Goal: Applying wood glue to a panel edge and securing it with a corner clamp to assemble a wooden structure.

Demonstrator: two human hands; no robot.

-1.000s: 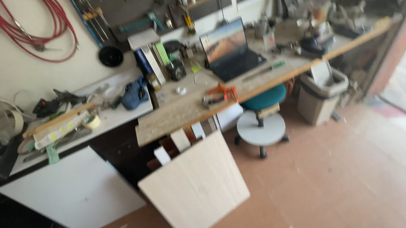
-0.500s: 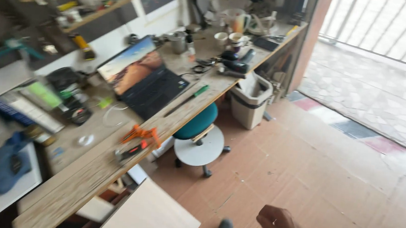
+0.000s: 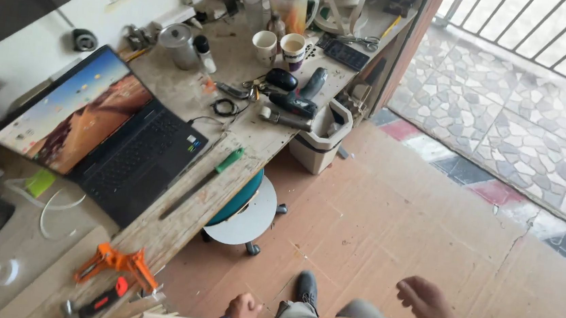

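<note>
My left hand [image 3: 243,310] is at the bottom of the view, fingers curled in with nothing in them, a dark watch on the wrist. It hangs near the front edge of the wooden workbench [image 3: 174,228], below a round stool [image 3: 244,213] with a teal seat. My right hand [image 3: 426,302] is lower right, fingers loosely apart and empty, over the brown cardboard-covered floor. My dark shoe [image 3: 306,288] and orange shirt show between the hands.
An open laptop [image 3: 104,136] sits on the bench, with an orange clamp [image 3: 118,262], a green-handled tool [image 3: 210,176], mugs [image 3: 265,45], a cordless drill [image 3: 298,99]. A white waste bin [image 3: 322,138] stands by the bench. A railing and stone paving lie beyond the doorway.
The view has swung right and closer along the bench, from the tool wall to the laptop and doorway. Both my hands have come into view at the bottom.
</note>
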